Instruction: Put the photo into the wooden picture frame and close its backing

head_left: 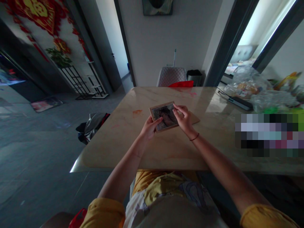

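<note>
A small picture frame [163,116] with a thin light-wood border and a dark picture inside is held tilted above the table. My left hand [151,126] grips its lower left side, the thumb lying over the front and the other fingers out of sight behind. At the upper right corner, the bent fingers of my right hand [182,117] are closed on the frame's edge; whether they pinch the border or the picture surface is hard to tell. A flat tan board [195,117] lies on the table behind my right hand.
The marble-look table [114,145] has reddish smudges. On its right are crumpled clear plastic bags [273,98], a dark elongated device [239,103] and a blurred-out patch. A quilted chair [172,76] and a bin [194,76] stand beyond. A bag [93,126] sits left on the floor.
</note>
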The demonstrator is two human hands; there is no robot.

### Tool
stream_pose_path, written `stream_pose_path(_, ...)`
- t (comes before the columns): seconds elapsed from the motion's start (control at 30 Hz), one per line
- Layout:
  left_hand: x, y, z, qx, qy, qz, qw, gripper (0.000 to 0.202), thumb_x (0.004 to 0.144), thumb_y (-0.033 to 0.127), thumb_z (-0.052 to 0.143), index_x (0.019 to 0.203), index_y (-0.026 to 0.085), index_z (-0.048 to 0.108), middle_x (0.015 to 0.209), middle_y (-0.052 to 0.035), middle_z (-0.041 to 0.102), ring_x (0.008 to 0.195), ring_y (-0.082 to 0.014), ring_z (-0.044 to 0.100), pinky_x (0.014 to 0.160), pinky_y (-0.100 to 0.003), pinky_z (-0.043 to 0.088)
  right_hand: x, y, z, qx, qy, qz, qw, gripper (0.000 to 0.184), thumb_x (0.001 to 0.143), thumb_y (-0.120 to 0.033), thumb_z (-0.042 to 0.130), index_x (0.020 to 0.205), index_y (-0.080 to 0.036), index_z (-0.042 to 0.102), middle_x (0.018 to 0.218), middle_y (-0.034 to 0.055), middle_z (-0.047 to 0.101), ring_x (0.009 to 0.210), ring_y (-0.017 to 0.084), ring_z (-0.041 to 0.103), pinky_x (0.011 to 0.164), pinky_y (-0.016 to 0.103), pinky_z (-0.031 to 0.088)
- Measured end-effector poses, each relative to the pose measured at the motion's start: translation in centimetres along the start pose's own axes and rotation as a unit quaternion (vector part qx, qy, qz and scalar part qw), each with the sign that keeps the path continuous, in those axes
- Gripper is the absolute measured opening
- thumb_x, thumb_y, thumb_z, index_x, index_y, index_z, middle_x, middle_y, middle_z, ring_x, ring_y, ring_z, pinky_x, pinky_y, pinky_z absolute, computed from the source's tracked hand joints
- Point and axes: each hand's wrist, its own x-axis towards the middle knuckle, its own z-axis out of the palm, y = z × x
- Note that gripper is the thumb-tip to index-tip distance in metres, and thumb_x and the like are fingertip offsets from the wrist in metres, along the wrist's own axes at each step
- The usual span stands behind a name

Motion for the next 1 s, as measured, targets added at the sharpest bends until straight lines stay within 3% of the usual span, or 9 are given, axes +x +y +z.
stream_pose_path(0.17,-0.3,0.4,0.4,0.0,-0.002,0.037,0.999,0.055,0.054,0.035,0.084,0.099,0.018,0.058,0.101,-0.007,0.07,0.096,-0.0239,0.066,0.084,-0.035,0.054,-0.1,-0.7,0.3,0.08,-0.013,0.046,0.996,0.034,0.085,-0.037,0.053,0.112,-0.021,0.066,0.115,0.0098,0.064,0.107,0.019,0.059,0.093,0.034,0.048)
stream_pose_path(0.33,-0.2,0.3,0.5,-0.023,0.001,0.056,0.998,0.053,0.052,0.032,0.085,0.095,0.018,0.058,0.095,-0.0049,0.071,0.087,-0.0216,0.067,0.081,-0.035,0.055,-0.1,-1.3,0.6,0.131,0.009,0.097,0.987,0.033,0.079,-0.042,0.059,0.103,-0.021,0.069,0.116,0.0079,0.066,0.108,0.02,0.06,0.094,0.036,0.047)
stream_pose_path(0.53,-0.1,0.1,0.5,-0.03,-0.015,0.073,0.997,0.048,0.054,0.029,0.084,0.095,0.019,0.061,0.093,-0.0045,0.071,0.083,-0.0204,0.068,0.079,-0.034,0.055,0.4,-0.5,1.0,0.222,0.039,0.178,0.958,0.03,0.068,-0.048,0.067,0.078,-0.02,0.069,0.098,0.0074,0.071,0.096,0.022,0.064,0.086,0.036,0.048)
stream_pose_path(0.7,-0.3,0.3,0.6,-0.027,-0.008,0.08,0.996,0.046,0.056,0.032,0.083,0.095,0.018,0.063,0.094,-0.0055,0.071,0.089,-0.0227,0.067,0.082,-0.035,0.055,0.8,-0.4,1.0,0.227,0.012,0.166,0.96,0.027,0.072,-0.047,0.062,0.068,-0.02,0.061,0.087,0.0052,0.069,0.09,0.019,0.062,0.078,0.032,0.047)
stream_pose_path(1.0,-0.1,0.5,0.4,-0.039,0.02,0.061,0.997,0.043,0.06,0.039,0.081,0.093,0.018,0.063,0.091,-0.0061,0.071,0.092,-0.0241,0.067,0.081,-0.035,0.055,1.2,-0.9,0.2,0.159,-0.022,0.181,0.97,0.027,0.074,-0.046,0.058,0.067,-0.019,0.059,0.071,0.0031,0.065,0.077,0.017,0.06,0.068,0.029,0.045)
